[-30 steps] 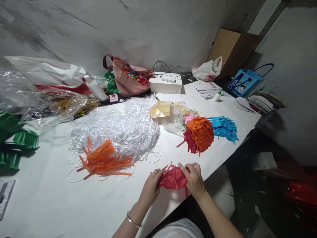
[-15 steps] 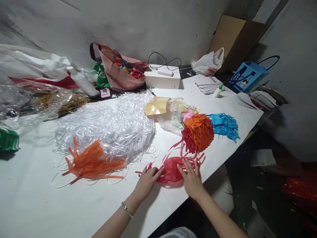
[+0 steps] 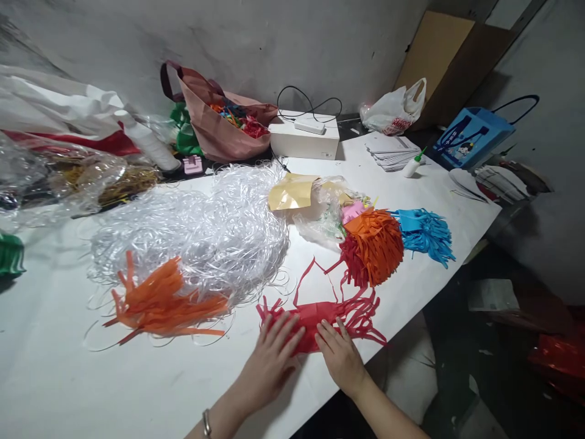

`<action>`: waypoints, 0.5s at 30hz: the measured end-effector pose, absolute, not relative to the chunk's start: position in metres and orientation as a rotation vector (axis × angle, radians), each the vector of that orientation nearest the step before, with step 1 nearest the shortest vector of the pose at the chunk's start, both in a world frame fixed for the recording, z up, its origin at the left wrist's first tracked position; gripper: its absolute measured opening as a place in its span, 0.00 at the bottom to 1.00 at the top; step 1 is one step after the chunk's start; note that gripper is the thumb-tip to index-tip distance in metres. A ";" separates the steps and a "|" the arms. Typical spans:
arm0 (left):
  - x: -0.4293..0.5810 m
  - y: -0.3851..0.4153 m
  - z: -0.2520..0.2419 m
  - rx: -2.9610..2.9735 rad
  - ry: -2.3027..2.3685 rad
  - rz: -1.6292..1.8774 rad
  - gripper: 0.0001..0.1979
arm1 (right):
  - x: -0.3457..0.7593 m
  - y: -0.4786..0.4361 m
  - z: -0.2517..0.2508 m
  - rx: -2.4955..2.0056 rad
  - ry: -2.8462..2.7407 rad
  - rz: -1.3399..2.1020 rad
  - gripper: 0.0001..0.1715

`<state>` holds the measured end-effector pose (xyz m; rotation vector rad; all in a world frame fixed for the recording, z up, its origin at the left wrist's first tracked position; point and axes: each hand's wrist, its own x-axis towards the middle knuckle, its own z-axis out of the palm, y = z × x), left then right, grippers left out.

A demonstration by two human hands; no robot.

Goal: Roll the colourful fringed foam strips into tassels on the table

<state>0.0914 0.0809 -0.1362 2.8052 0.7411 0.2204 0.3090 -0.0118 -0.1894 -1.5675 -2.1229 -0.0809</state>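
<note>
On the white tabletop lies a red sheet of thin paper or fabric with fringed ends [image 3: 315, 313], its strips spread to both sides. My left hand [image 3: 274, 356] rests on its left part, fingers spread out. Flat on the right part is my right hand [image 3: 338, 353], its fingers stretched out. Beyond them sits a bunch of orange fringe [image 3: 377, 244], with dark red fringe [image 3: 353, 259] under its left side. A blue fringed bundle [image 3: 425, 230] lies to the right of these. Loose orange fringe [image 3: 158, 302] is left of my hands.
A heap of clear white strands [image 3: 196, 231] covers the table's middle left. Behind stand a pink bag [image 3: 205, 131], a white box [image 3: 304, 143] and a small glue bottle [image 3: 412, 164]. A blue bag [image 3: 473, 137] is at the far right. The table edge [image 3: 423, 303] slants close by my right arm.
The red fringed sheet now lies flatter and more stretched out. My left hand has spread over it, and my right hand has moved left and nearer to me. The view has shifted slightly.
</note>
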 end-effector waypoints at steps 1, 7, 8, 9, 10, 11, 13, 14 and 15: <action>0.098 0.070 -0.139 2.791 0.692 0.239 0.36 | 0.308 -0.013 -0.189 -1.567 -2.117 -0.063 0.19; 0.131 0.049 -0.170 2.598 0.812 0.352 0.22 | 0.314 -0.017 -0.179 -1.605 -2.003 0.061 0.17; 0.132 0.053 -0.171 2.571 0.838 0.338 0.19 | 0.317 -0.017 -0.177 -1.632 -1.978 0.073 0.16; 0.133 0.058 -0.170 2.538 0.858 0.318 0.18 | 0.319 -0.016 -0.176 -1.662 -1.948 0.081 0.15; 0.133 0.063 -0.167 2.498 0.873 0.299 0.17 | 0.322 -0.016 -0.174 -1.693 -1.912 0.089 0.14; 0.133 0.068 -0.163 2.452 0.891 0.287 0.17 | 0.324 -0.014 -0.172 -1.719 -1.871 0.095 0.13; 0.135 0.075 -0.154 2.347 0.946 0.258 0.13 | 0.326 -0.009 -0.170 -1.767 -1.795 0.105 0.15; 0.137 0.078 -0.149 2.287 0.995 0.232 0.12 | 0.326 -0.005 -0.169 -1.802 -1.769 0.114 0.16; 0.139 0.081 -0.146 2.231 1.048 0.202 0.11 | 0.326 0.000 -0.167 -1.840 -1.753 0.126 0.17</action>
